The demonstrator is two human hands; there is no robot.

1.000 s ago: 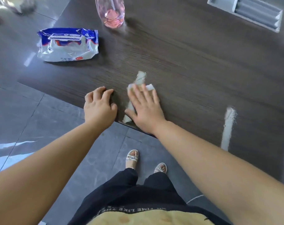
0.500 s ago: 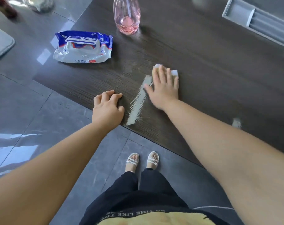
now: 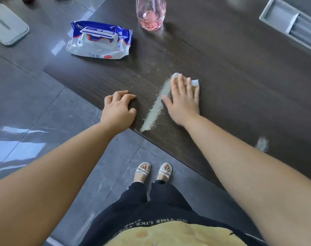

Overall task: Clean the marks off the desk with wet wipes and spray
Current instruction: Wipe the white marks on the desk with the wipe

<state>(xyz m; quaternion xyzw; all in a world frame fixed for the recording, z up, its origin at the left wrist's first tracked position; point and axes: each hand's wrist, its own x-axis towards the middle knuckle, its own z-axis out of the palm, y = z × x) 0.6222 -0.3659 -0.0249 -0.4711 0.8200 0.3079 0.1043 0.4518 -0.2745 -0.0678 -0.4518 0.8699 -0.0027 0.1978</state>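
Two marks left: pale streak (image 3: pixel 154 112) just beside the flat right hand (image 3: pixel 184 98) pressing the wet wipe (image 3: pixel 195 82), smudge (image 3: pixel 262 143) beside its forearm; left hand (image 3: pixel 118 110) loosely curled, empty.

The right hand (image 3: pixel 184 102) lay flat on a white wet wipe (image 3: pixel 195 82), pressing it to the dark bench (image 3: pixel 222 59) at the far end of a pale streak (image 3: pixel 155 109). The left hand (image 3: pixel 118 109) rested at the bench's near edge, fingers loosely bent. Beyond sat a wipes pack (image 3: pixel 99 41) and a pink spray bottle (image 3: pixel 151 15).
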